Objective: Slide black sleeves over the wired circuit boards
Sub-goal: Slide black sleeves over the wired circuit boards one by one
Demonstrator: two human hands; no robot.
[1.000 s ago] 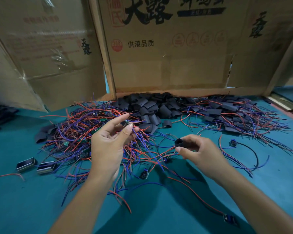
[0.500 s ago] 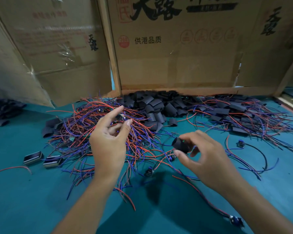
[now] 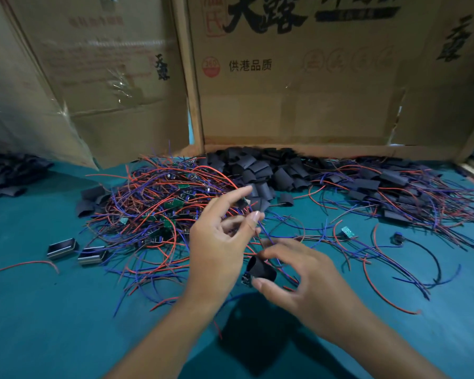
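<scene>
Teal felt table [image 3: 52, 324] lies bare nearest the viewer. Above it the right hand [image 3: 307, 280] pinches a black sleeve [image 3: 260, 269] between thumb and fingers, a small circuit board [image 3: 246, 278] at its lower mouth. Just left of the sleeve, the left hand [image 3: 216, 247] pinches a wire, index finger extended. Beyond the sleeve sprawls the wire tangle [image 3: 153, 212]; farther still, loose sleeves [image 3: 260, 170] pile against cardboard boxes [image 3: 298, 91]. Left of the tangle sit two metal cases [image 3: 62, 248].

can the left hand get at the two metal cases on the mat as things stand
Probably yes: the metal cases lie uncovered on the mat's left, nothing between them and the left hand, but its fingers pinch wires.
</scene>
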